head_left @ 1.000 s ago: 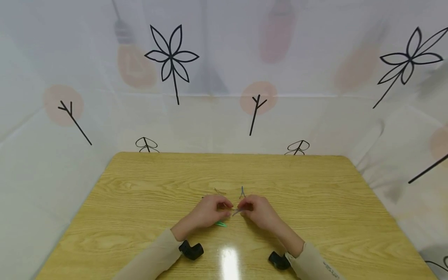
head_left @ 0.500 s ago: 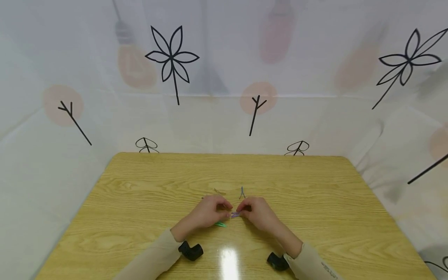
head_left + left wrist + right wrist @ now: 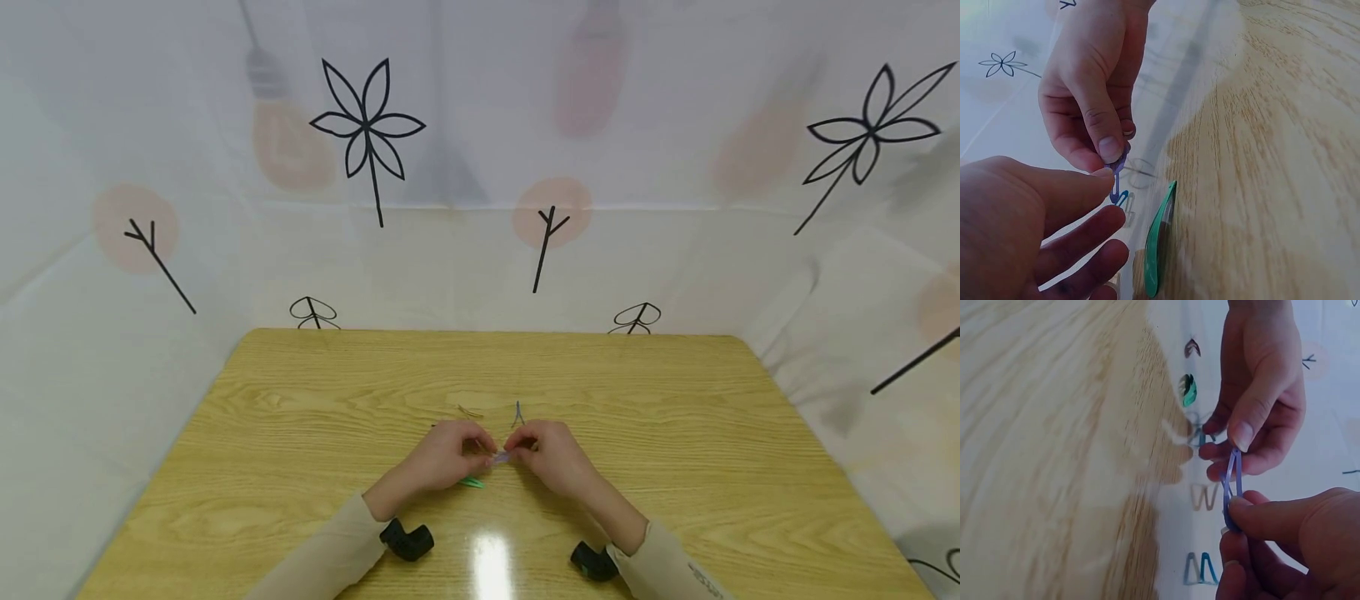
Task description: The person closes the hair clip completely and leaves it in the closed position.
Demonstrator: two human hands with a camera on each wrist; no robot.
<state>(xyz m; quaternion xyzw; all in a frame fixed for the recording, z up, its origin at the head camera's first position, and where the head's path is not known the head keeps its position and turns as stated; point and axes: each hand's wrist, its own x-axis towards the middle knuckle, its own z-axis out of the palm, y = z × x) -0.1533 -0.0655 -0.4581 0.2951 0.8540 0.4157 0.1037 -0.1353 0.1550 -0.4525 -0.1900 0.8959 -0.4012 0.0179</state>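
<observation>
A purple snap hair clip (image 3: 1239, 478) is held just above the wood-grain table (image 3: 315, 392), in the narrow space between the two hands. The right hand (image 3: 555, 454) pinches the clip's right end between thumb and forefinger, the thumb pad pressed flat over it. The clip's slim arms reach out leftward from that pinch and draw together at the tip of the left hand's (image 3: 447, 450) thumb. The left thumb touches this end, with the forefinger close by and the other fingers loosely bent; whether thumb and forefinger actually grasp the clip I cannot tell.

More clips lie on the table around the hands. A green hair clip (image 3: 1155, 250) sits at the near side of the left hand, which partly covers it in the head view. A tan hair clip (image 3: 471, 411) lies just beyond the left hand, and a blue hair clip (image 3: 518, 408) lies far of the right fingers, its arms spread. At the left hand's far left edge, a dark piece (image 3: 433, 426) peeks out (too little shows to name it).
</observation>
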